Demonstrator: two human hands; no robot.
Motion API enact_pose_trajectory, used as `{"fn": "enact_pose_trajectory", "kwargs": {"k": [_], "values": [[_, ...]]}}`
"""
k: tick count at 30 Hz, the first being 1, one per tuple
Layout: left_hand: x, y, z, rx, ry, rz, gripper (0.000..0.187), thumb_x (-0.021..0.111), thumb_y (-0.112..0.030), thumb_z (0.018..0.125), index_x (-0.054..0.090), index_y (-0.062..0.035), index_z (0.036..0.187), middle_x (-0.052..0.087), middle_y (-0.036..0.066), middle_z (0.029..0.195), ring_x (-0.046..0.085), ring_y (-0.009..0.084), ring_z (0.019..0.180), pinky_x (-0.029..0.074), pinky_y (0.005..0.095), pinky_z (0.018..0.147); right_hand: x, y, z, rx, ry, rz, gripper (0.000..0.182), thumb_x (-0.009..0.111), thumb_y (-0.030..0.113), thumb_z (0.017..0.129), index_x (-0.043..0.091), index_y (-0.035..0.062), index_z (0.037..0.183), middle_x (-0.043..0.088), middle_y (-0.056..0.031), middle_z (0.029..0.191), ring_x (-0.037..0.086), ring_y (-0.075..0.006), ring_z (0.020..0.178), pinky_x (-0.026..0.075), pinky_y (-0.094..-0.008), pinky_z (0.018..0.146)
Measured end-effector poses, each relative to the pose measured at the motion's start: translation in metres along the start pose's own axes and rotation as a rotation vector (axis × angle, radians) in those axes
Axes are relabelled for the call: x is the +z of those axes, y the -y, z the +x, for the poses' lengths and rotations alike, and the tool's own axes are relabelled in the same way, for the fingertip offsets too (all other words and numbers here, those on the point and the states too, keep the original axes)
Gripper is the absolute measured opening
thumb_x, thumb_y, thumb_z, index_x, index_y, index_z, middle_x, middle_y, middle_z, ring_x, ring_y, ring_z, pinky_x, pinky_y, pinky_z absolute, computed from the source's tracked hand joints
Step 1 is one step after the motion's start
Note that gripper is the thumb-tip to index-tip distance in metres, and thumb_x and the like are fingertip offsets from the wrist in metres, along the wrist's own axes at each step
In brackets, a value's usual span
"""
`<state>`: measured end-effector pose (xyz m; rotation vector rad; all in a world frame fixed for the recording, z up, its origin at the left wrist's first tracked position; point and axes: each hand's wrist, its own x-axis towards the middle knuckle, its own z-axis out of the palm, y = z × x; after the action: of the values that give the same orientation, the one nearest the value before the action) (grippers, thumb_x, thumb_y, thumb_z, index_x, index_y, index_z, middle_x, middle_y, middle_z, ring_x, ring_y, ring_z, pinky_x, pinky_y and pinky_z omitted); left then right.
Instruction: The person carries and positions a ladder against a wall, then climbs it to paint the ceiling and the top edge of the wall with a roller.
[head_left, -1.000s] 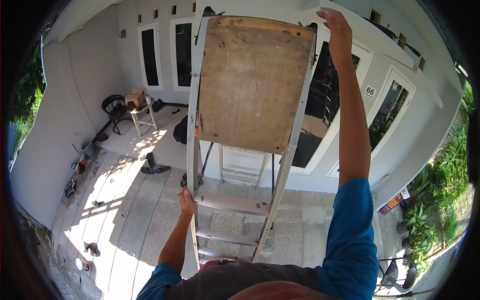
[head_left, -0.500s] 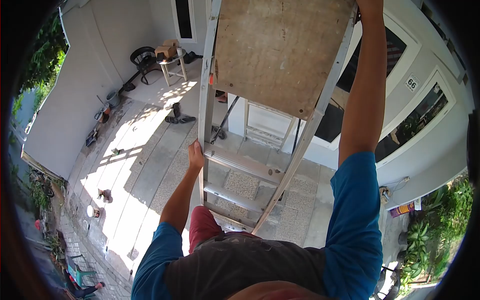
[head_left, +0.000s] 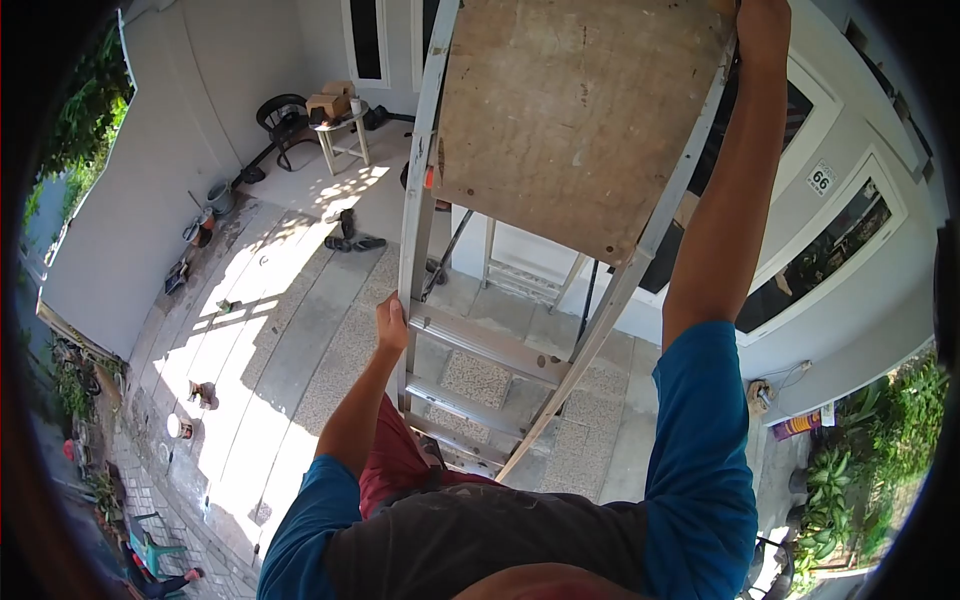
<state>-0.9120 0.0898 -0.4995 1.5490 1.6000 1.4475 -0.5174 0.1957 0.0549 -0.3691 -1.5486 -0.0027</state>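
Note:
An aluminium stepladder (head_left: 488,345) stands in front of me, with a brown plywood board (head_left: 580,125) lying across its upper part, between the side rails. My left hand (head_left: 392,322) is closed around the left rail, at about the height of a step. High at the upper right, my right hand (head_left: 764,28) is wrapped on the right rail beside the board; some of its fingers are hidden. My leg in red trousers (head_left: 390,450) shows close to the lower steps.
Sandals (head_left: 345,240) lie on the paved floor (head_left: 290,350). A small table (head_left: 342,125) with boxes and a black chair (head_left: 285,125) stand at the back wall. White-framed windows (head_left: 820,250) and plants (head_left: 835,480) are on the right. A person (head_left: 160,580) shows at lower left.
The ladder and board sit slightly lower and further right in my view. My red-trousered leg has shifted down and left. Both hands stay on the rails.

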Motion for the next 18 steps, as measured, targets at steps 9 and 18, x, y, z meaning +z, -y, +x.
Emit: {"fn": "enact_pose_trajectory", "kwargs": {"k": [9, 18], "values": [[0.01, 0.011, 0.008, 0.241, -0.072, -0.191, 0.07, 0.031, -0.062, 0.096, 0.053, 0.0011, 0.076, 0.035, 0.006, 0.052, 0.039, 0.0155, 0.048, 0.028, 0.0379, 0.047, -0.015, 0.008, -0.006, 0.128, -0.044, -0.337, 0.03, 0.057, 0.029, 0.095, 0.065, 0.003, 0.107, 0.067, -0.0045, 0.092, 0.06, -0.0144, 0.087, 0.044, -0.0277, 0.085], [-0.004, 0.007, 0.007, 0.188, 0.14, -0.165, 0.071, 0.032, -0.067, 0.094, 0.056, 0.0, 0.088, 0.046, 0.011, 0.057, 0.05, 0.0261, 0.05, 0.036, 0.0394, 0.05, 0.003, 0.025, -0.025, 0.194, -0.06, -0.094, 0.022, 0.061, 0.016, 0.089, 0.058, 0.0022, 0.106, 0.06, -0.0052, 0.084, 0.055, -0.013, 0.079, 0.041, -0.0258, 0.078]]}}
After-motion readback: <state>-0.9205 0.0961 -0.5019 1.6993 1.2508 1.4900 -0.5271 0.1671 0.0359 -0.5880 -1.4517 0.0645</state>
